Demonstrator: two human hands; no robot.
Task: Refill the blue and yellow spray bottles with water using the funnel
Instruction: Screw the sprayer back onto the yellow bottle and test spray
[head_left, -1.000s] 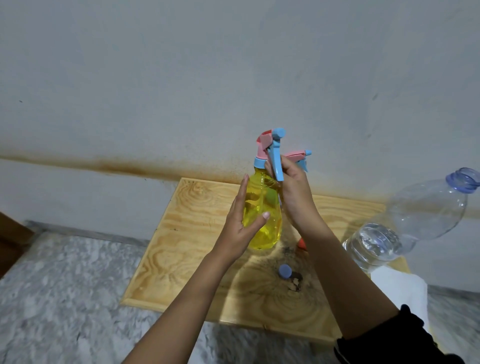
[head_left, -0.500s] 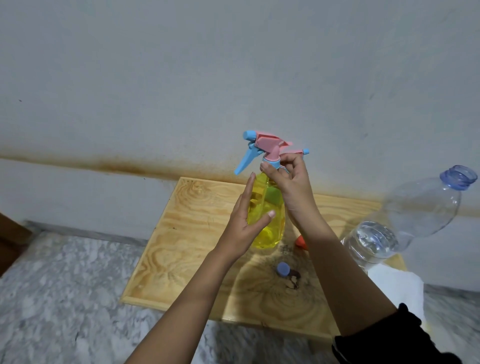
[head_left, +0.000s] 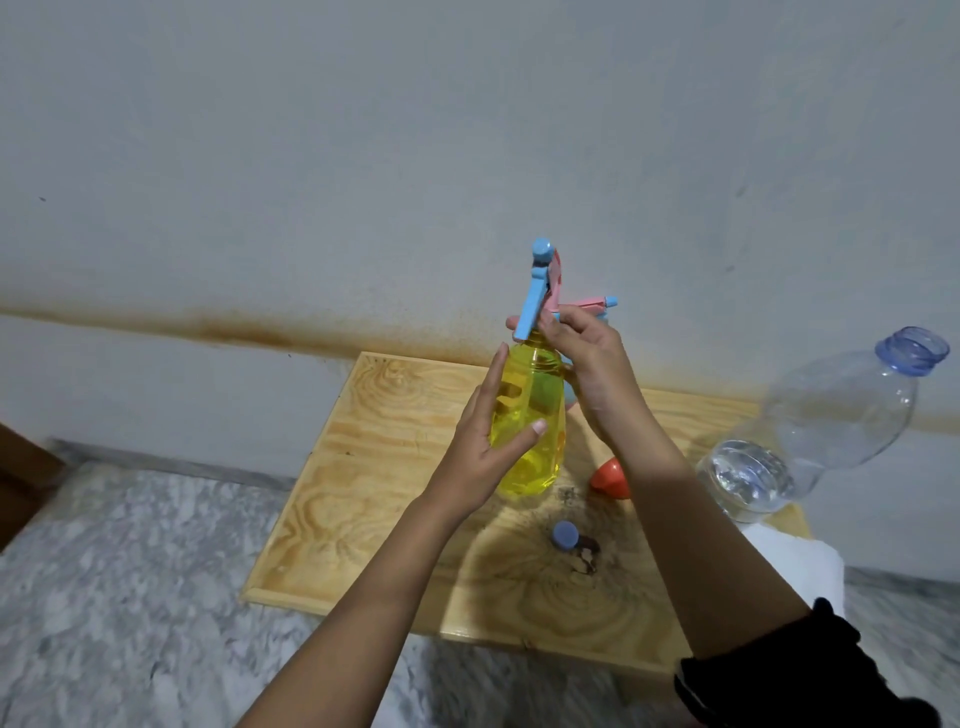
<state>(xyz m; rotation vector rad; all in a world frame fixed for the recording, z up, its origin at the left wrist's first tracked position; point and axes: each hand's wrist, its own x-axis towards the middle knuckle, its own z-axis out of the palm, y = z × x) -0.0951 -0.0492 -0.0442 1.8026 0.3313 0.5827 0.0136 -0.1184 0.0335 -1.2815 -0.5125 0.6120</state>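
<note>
- Head view: yellow spray bottle (head_left: 535, 415) stands upright on the wooden board (head_left: 374, 467). The left hand (head_left: 483, 447) steadies its side, fingers straight, thumb across the front.
- Right hand (head_left: 592, 364): fingers curled round the spray head (head_left: 540, 283) at the neck.
- Orange funnel (head_left: 610, 478) lies on the board beside the right forearm.
</note>
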